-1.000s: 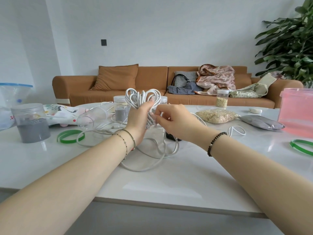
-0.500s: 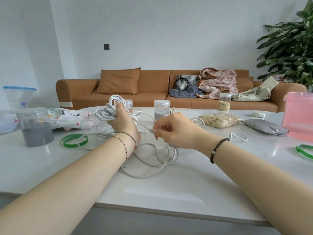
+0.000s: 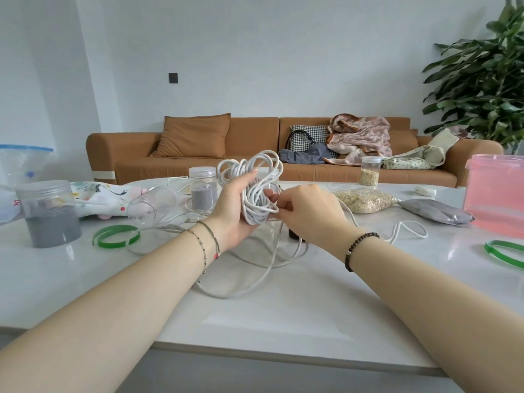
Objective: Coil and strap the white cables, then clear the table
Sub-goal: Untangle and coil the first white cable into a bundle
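Loose cable loops (image 3: 249, 279) are spread on the tabletop (image 3: 255, 321) beneath the hands, a green strap (image 3: 116, 236) at 9 o'clock. The coiled white cable (image 3: 256, 194) is clamped by fingers of the left hand (image 3: 232, 211) and pinched at 3 o'clock by the right hand (image 3: 309, 214).

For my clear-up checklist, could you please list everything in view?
table: one, white
cable bundle: one, white, held centre
loose cable: white, on table
green straps: two, table left and right
grey-powder jars: two clear, left and centre
oat jar: one, far edge
oat bag: one, centre-right
grey pouch: one, beside oat bag
pink tub: one, right edge
sofa: one, brown, behind
left hand: grips cable bundle
right hand: pinches a bundle strand
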Available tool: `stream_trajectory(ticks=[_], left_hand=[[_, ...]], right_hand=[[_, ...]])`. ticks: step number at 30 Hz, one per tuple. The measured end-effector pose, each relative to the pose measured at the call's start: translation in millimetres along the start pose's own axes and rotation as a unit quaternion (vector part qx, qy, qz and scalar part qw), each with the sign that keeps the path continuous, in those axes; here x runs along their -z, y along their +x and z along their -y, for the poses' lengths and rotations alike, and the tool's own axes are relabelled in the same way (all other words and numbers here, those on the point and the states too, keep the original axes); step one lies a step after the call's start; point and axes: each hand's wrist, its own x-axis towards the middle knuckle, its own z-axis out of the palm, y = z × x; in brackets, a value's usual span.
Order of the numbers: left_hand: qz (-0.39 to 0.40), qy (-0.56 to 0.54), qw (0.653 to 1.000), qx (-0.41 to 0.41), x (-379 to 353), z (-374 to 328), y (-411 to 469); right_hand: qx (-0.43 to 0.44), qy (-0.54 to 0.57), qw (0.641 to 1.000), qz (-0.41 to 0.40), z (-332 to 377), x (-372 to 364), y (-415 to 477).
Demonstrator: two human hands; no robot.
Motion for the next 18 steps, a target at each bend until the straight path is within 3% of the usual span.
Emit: stream_trajectory(ticks=[6,9,18], left_hand=[[-0.030,-0.004,1.000,-0.006,8,2,7],[-0.051,-0.025,0.998,-0.024,8,2,8],[-0.171,-0.136,0.972,-0.091,16,-7,22]], right_hand=[[0.067,0.113,0.990,-0.052,-15,-1,12],[0.053,0.115,0.990,-0.063,-22,8,10],[0.024,0.224,0.968,0.112,0,3,0]])
